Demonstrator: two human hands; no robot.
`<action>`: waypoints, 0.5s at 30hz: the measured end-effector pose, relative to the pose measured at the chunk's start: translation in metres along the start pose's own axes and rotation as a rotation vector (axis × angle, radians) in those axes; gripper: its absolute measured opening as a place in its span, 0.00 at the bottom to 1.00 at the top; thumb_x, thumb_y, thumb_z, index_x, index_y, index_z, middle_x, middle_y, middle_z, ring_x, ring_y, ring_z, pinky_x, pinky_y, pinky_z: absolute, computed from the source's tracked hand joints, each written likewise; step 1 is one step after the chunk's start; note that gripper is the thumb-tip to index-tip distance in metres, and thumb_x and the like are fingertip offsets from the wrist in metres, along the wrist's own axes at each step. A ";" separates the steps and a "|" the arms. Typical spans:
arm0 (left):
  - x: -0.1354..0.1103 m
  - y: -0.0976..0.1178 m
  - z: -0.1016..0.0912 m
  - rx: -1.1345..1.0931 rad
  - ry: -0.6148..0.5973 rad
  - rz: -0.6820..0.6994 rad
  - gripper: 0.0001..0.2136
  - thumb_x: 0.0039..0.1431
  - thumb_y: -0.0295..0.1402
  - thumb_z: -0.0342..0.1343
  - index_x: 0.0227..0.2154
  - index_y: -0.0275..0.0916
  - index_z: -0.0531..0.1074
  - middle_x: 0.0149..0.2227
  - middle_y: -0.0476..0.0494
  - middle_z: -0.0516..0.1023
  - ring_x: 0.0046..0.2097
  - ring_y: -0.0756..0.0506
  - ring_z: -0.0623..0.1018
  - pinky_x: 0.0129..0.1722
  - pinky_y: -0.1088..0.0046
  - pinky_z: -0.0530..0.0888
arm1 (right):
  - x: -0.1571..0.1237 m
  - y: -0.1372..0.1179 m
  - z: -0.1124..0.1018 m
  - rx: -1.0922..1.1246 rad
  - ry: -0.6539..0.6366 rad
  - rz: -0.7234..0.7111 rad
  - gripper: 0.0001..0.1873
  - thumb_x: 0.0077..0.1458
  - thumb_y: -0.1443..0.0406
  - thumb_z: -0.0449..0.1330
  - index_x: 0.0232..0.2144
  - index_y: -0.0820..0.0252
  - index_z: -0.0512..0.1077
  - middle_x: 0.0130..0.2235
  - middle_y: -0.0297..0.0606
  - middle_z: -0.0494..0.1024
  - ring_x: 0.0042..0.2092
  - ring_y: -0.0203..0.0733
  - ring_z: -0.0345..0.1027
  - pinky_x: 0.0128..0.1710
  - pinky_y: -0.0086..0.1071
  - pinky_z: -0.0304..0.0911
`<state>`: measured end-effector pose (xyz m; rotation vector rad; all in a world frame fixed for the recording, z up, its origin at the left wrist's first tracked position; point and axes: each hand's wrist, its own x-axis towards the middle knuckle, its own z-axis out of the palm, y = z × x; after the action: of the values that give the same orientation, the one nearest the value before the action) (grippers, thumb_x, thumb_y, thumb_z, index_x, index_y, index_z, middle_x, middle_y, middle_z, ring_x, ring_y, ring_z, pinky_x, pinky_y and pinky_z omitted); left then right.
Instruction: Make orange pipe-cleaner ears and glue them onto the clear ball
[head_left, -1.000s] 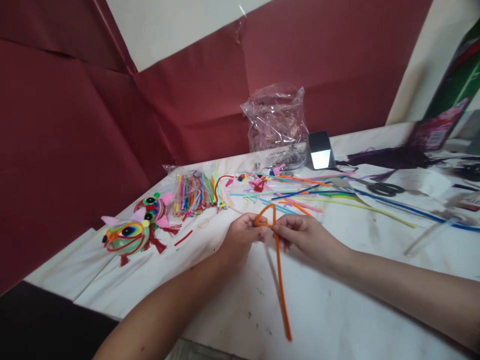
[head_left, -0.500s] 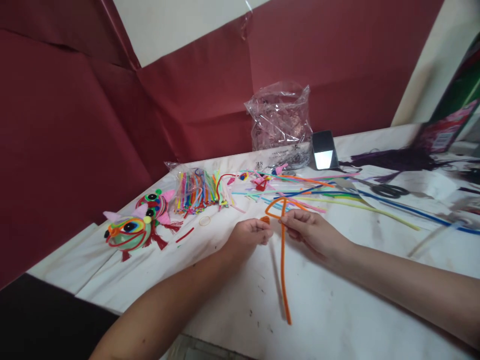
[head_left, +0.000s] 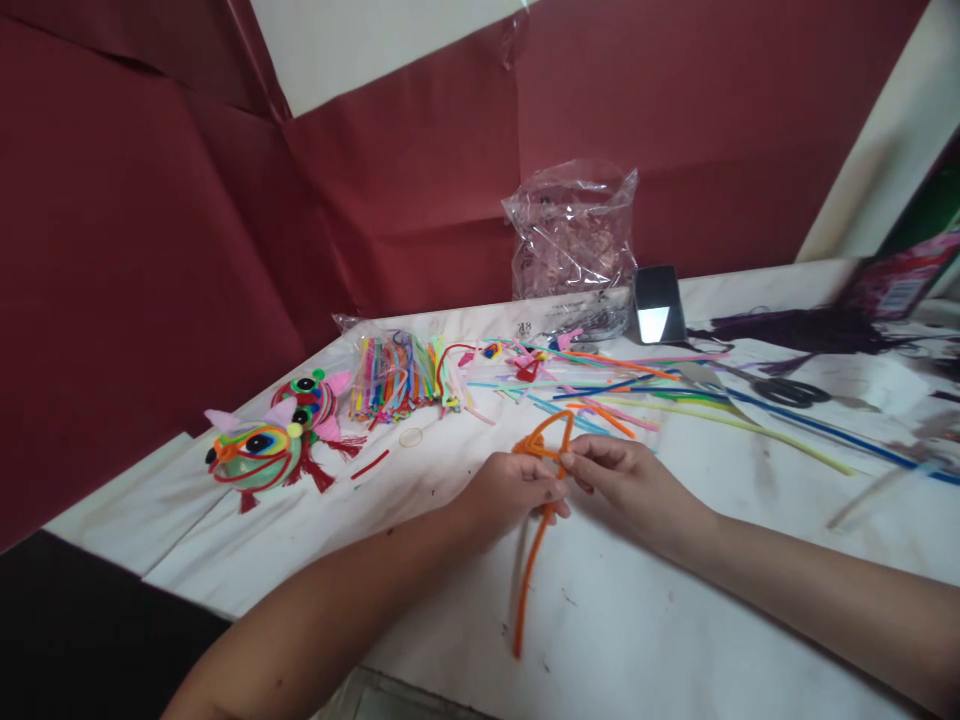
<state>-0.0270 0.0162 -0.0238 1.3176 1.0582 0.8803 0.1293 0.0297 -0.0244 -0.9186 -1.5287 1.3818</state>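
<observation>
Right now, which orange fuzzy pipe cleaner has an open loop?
The orange fuzzy pipe cleaner held by your left hand and right hand; other loose orange pipe cleaners lie straighter on the white marbled table.

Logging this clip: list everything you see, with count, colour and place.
orange pipe cleaner: at least one, orange, in both hands
decorated figures: two, multicoloured, left
bundled pipe cleaners: many, mixed colours, left of centre
loose pipe cleaners: several, mixed colours, beyond the hands
red strip: one, red, right of the figures
ring: one, yellowish, near the bundle
plastic bag: one, clear, back
phone-like object: one, black, right of the bag
scissors: one pair, dark handles, right
threads: uncounted, purple, far right
table: one, white, below
wall covering: uncounted, dark red, behind
left hand: one, bare, centre
right hand: one, bare, beside it
</observation>
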 end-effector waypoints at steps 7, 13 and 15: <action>-0.002 0.025 -0.010 0.046 0.301 0.232 0.09 0.47 0.35 0.57 0.29 0.34 0.72 0.27 0.48 0.74 0.31 0.51 0.70 0.34 0.75 0.65 | 0.003 0.007 -0.005 -0.183 -0.181 0.095 0.12 0.47 0.58 0.57 0.20 0.60 0.63 0.15 0.24 0.55 0.17 0.27 0.43 0.17 0.26 0.38; 0.003 0.028 -0.029 0.141 -0.015 0.123 0.12 0.45 0.37 0.59 0.29 0.34 0.75 0.21 0.52 0.68 0.24 0.54 0.65 0.27 0.76 0.62 | 0.002 0.007 -0.007 -0.118 -0.378 0.121 0.10 0.46 0.63 0.56 0.18 0.60 0.62 0.15 0.23 0.53 0.18 0.26 0.40 0.18 0.26 0.37; 0.006 0.024 -0.032 0.146 -0.032 0.097 0.11 0.45 0.38 0.59 0.28 0.34 0.74 0.20 0.53 0.67 0.23 0.55 0.64 0.26 0.76 0.61 | 0.001 0.006 -0.007 -0.111 -0.391 0.134 0.09 0.46 0.64 0.56 0.19 0.61 0.62 0.16 0.23 0.54 0.18 0.26 0.41 0.18 0.26 0.37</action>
<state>-0.0539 0.0342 0.0013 1.5108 1.0568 0.8642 0.1357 0.0338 -0.0298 -0.8650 -1.8786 1.6578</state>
